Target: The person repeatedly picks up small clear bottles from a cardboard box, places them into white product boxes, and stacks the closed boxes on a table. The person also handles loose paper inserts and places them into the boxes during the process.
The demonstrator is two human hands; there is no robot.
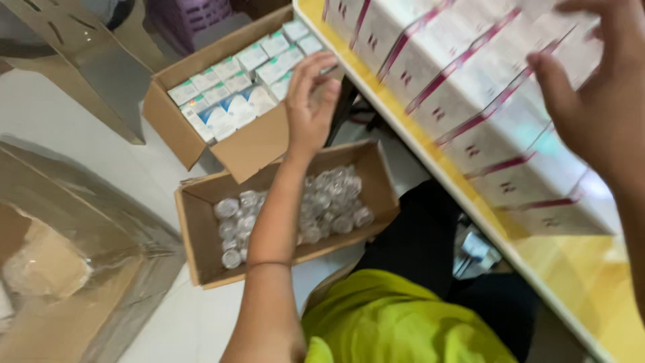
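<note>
Head view, single frame. My left hand (310, 101) hangs over the near edge of the carton of small packets (232, 87), a brown cardboard box on the floor packed with white-and-blue packets standing in rows. Fingers loosely curled, nothing in them that I can see; whether the fingertips touch a packet I cannot tell. My right hand (594, 101) is up at the stacked white cartons (484, 101) with magenta stripes on the yellow table (591, 282), fingers spread wide, empty, close to the top of the stack but contact unclear due to blur.

Just below the packet carton, touching it at a corner, sits a second cardboard box of clear jars (295, 208), open, my forearm crossing above it. To the left, a plastic-wrapped flattened box (74, 255) on the pale floor.

Risks, as judgement: the packets sit tight, so a pinch on one could drag its neighbours askew. My forearm passes low over the jars; a dropped elbow could knock them. The white cartons lean in a sloped stack, and a careless push from the open hand might slide the upper ones off.
</note>
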